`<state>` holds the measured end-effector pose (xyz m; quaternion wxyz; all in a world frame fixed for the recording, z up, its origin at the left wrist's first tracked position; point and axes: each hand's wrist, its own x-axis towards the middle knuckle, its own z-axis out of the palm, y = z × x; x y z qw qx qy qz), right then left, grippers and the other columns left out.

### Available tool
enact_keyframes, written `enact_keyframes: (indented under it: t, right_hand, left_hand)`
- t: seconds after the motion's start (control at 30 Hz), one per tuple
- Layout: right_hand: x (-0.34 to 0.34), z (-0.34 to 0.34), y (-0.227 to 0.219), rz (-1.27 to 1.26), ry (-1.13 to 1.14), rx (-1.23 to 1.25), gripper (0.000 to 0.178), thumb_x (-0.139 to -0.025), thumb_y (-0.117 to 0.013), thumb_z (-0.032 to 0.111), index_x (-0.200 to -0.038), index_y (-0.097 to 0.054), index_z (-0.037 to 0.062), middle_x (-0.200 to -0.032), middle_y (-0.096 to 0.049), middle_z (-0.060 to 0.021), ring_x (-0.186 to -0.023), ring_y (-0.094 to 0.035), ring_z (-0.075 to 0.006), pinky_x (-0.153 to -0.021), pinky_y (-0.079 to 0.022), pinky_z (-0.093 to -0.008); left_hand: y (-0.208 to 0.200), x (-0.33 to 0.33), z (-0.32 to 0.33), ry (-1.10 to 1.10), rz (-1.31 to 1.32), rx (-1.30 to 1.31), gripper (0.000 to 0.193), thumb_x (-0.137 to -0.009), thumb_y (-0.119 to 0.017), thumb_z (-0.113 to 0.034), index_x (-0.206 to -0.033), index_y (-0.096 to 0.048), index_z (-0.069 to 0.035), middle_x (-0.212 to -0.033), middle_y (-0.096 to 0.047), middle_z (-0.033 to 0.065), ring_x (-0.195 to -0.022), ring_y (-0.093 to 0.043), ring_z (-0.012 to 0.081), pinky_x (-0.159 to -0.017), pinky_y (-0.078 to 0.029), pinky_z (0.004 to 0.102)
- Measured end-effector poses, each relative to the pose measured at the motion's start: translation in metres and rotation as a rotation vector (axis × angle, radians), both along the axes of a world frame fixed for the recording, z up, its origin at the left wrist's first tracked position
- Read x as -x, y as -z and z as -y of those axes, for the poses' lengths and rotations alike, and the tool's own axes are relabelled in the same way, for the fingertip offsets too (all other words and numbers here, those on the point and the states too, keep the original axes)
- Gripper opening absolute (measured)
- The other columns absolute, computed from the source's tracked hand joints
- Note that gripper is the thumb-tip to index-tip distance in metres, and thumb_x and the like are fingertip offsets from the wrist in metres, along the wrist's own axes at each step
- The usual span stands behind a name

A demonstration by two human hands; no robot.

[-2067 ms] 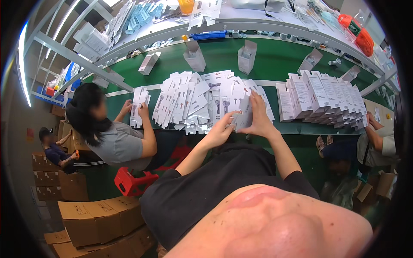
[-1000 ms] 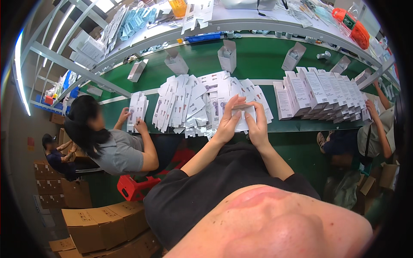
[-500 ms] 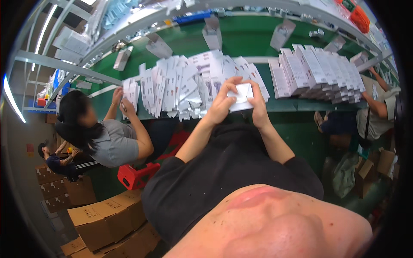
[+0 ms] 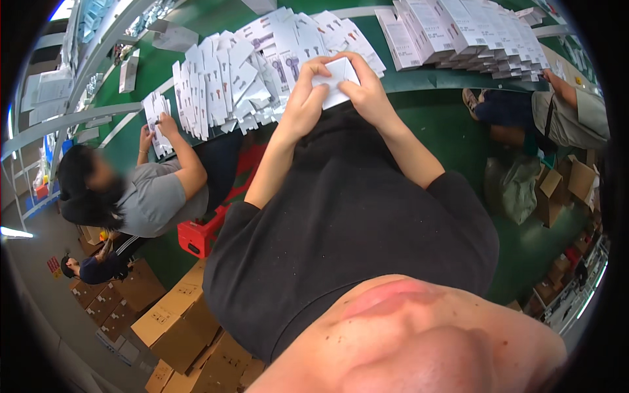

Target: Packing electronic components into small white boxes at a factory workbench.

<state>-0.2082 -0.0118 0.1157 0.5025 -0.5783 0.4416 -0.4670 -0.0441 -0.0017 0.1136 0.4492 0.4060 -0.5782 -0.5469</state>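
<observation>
A small white carton [image 4: 338,80] is held between my two hands, its pale end face turned up toward me. My left hand [image 4: 305,98] wraps the carton's left side, with the thumb bent against that end. From the other side my right hand [image 4: 368,93] grips it, its thumb pressing on the end near a crease. The lower length of the carton is mostly hidden. Just beyond my left hand spreads a pile of flat printed white cartons [image 4: 244,78] on the green table [image 4: 419,80].
Several upright white boxes [image 4: 452,33] stand in rows at the right. On my left a co-worker in grey [image 4: 154,196] handles flat cartons; another person [image 4: 563,114] is at the right. A red stool [image 4: 194,237] and brown cardboard boxes [image 4: 180,321] are at lower left.
The view has tilted down and turned, so the table sits higher in the picture. Both hands still hold the carton; its end face looks flatter, and my thumbs have shifted on it.
</observation>
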Motion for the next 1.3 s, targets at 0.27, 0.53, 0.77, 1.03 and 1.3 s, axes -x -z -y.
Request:
enact_keyframes:
  t: [0.27, 0.53, 0.77, 1.03, 1.3]
  right_hand:
    - [0.014, -0.008, -0.014, -0.056, -0.01, 0.101, 0.043, -0.083, -0.066, 0.017, -0.124, -0.06, 0.0053, -0.122, -0.059, -0.0128, -0.109, -0.056, -0.0258, -0.094, -0.045, -0.0331]
    - [0.046, 0.055, 0.1, -0.736, 0.292, 0.497, 0.051, -0.075, -0.08, 0.028, -0.122, -0.067, 0.013, -0.122, -0.054, -0.01, -0.11, -0.055, -0.028, -0.091, -0.047, -0.0359]
    - [0.083, 0.082, 0.195, -1.367, 0.444, 0.292, 0.053, -0.08, -0.075, 0.033, -0.13, -0.065, 0.017, -0.128, -0.049, -0.0127, -0.124, -0.046, -0.0323, -0.106, -0.038, -0.0507]
    - [0.092, 0.072, 0.212, -1.313, 0.564, 0.504, 0.055, -0.081, -0.073, 0.032, -0.133, -0.062, 0.0175, -0.132, -0.048, -0.0136, -0.126, -0.046, -0.0334, -0.108, -0.036, -0.052]
    - [0.108, 0.063, 0.218, -1.381, 0.593, 0.408, 0.057, -0.084, -0.072, 0.032, -0.137, -0.057, 0.0185, -0.136, -0.047, -0.0114, -0.13, -0.045, -0.0329, -0.11, -0.035, -0.0536]
  left_hand:
    - [0.024, -0.012, 0.007, -0.066, 0.444, 0.476, 0.062, -0.078, -0.073, -0.014, -0.135, -0.049, -0.006, -0.146, -0.044, 0.0177, -0.135, -0.041, 0.0332, -0.117, -0.025, 0.0449]
    - [0.15, -0.011, 0.046, -0.372, 0.849, 0.611, 0.1, -0.064, -0.088, -0.026, -0.15, -0.04, -0.011, -0.159, -0.029, 0.0201, -0.147, -0.028, 0.0378, -0.119, -0.021, 0.0535]
    - [0.174, -0.017, 0.041, 0.047, 1.258, -0.04, 0.102, -0.067, -0.08, -0.019, -0.157, -0.032, -0.018, -0.166, -0.012, 0.0188, -0.154, -0.01, 0.0382, -0.118, -0.017, 0.0622]
    - [0.217, -0.042, 0.016, 0.105, 1.412, 0.13, 0.105, -0.065, -0.077, -0.012, -0.158, -0.029, -0.024, -0.166, -0.011, 0.0193, -0.154, -0.005, 0.0391, -0.117, -0.015, 0.0668]
    - [0.213, -0.043, 0.006, 0.046, 1.284, 0.122, 0.096, -0.067, -0.068, -0.004, -0.156, -0.034, -0.023, -0.165, -0.015, 0.0191, -0.153, -0.011, 0.0389, -0.118, -0.016, 0.0653]
